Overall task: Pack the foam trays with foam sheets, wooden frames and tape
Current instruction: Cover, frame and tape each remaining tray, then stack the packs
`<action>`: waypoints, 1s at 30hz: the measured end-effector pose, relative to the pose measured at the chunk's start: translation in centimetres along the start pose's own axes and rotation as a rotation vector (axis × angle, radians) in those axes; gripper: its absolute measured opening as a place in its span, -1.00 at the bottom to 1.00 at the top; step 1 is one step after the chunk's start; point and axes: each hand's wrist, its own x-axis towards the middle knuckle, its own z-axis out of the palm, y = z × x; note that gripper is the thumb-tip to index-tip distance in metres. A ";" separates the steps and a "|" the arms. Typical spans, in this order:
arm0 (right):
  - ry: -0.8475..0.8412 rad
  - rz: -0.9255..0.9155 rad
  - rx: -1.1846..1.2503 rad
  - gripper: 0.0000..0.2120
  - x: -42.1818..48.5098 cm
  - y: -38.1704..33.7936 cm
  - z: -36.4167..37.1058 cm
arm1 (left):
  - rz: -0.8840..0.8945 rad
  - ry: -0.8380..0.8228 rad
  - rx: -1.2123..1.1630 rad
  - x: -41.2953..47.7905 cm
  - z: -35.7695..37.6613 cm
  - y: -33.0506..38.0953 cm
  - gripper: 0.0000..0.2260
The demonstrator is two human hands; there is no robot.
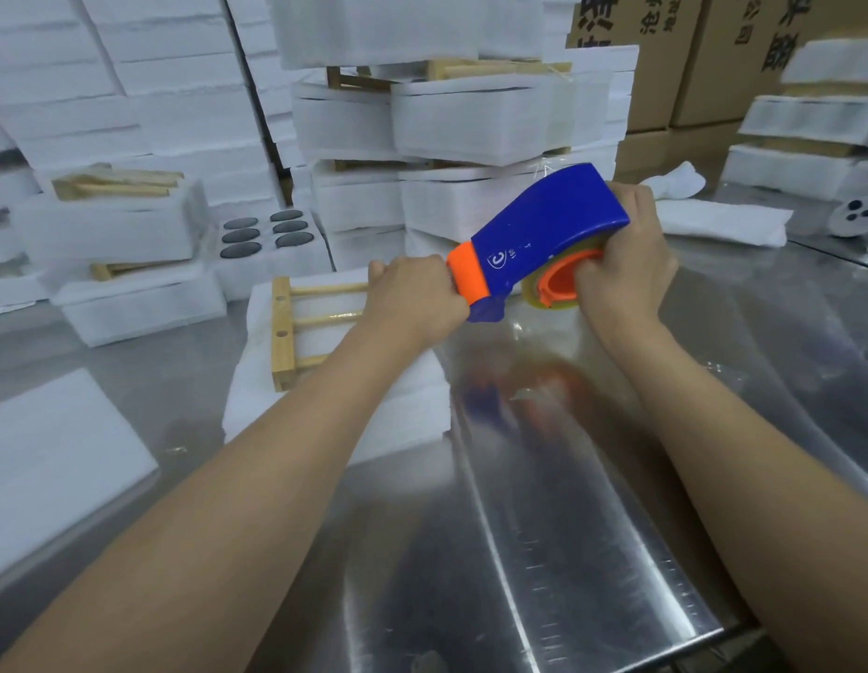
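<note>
On the left edge of the steel table (568, 527) lies a loose foam sheet (48, 459), flat and untouched, with finished packs (130, 303) stacked behind it. Just right of these sits the foam bundle (334, 420) being packed. A wooden frame (282, 332) rests on top of it, its side rail running away from the person and its dowels running left to right, toward the left hand (412, 298).

That hand is above the bundle's right end, forearm crossing over the foam, fingers clenched round the orange nose of the tape dispenser (543, 230). Whether it also pinches a free tape end cannot be told. The dispenser is held in the air, clear of the table, with its long axis rising from the orange nose at lower left to the blue tail at upper right.

The tape roll (536, 291) hangs under the blue body. The right hand (621, 269) grasps it, fingers hooked into the orange hub, wrist bent inward.

The bundle lies below and to the left of the dispenser, so the left hand is nearer it. Taping likely means bringing the nose down and left onto the foam, in line with the dowels.
</note>
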 end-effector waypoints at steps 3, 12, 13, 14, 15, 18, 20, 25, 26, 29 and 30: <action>0.001 0.002 0.011 -0.52 0.2 0.2 0.1 | -0.037 -0.019 -0.146 -0.1 -0.6 -0.1 -0.95; -0.001 -0.107 -0.137 -0.46 0.4 1.4 -0.7 | -0.112 0.034 -0.404 -0.6 -1.5 -0.6 -0.85; -0.013 -0.020 -0.097 -0.50 0.8 1.9 -1.5 | -0.104 0.014 -0.367 -0.4 -1.4 -0.7 -0.89; -0.037 0.071 -0.089 -0.53 1.4 2.3 -2.4 | -0.097 -0.013 -0.306 -0.3 -1.2 -0.7 -0.90; -0.093 0.162 -0.130 -0.56 2.0 2.7 -3.4 | -0.087 -0.044 -0.239 -0.2 -1.0 -0.6 -0.91; -0.322 0.386 -0.338 -0.75 3.3 3.8 -5.8 | -0.054 -0.132 -0.033 0.2 -0.6 -0.4 -0.86; -0.398 0.429 -0.444 -0.76 3.5 4.3 -6.3 | -0.027 -0.166 0.088 0.3 -0.4 -0.2 -0.82; -0.469 0.485 -0.444 -0.67 3.7 4.6 -6.4 | -0.006 -0.255 0.347 0.3 0.1 0.4 -0.86; -0.474 0.486 -0.433 -0.66 3.9 4.7 -6.4 | -0.005 -0.277 0.375 0.4 0.4 0.3 -0.91; -0.411 0.477 -0.451 -0.65 4.1 5.1 -5.8 | -0.020 -0.292 0.460 0.4 0.9 0.4 -0.63; -0.389 0.478 -0.460 -0.65 4.0 5.2 -5.5 | -0.045 -0.280 0.470 0.3 1.0 0.2 -0.56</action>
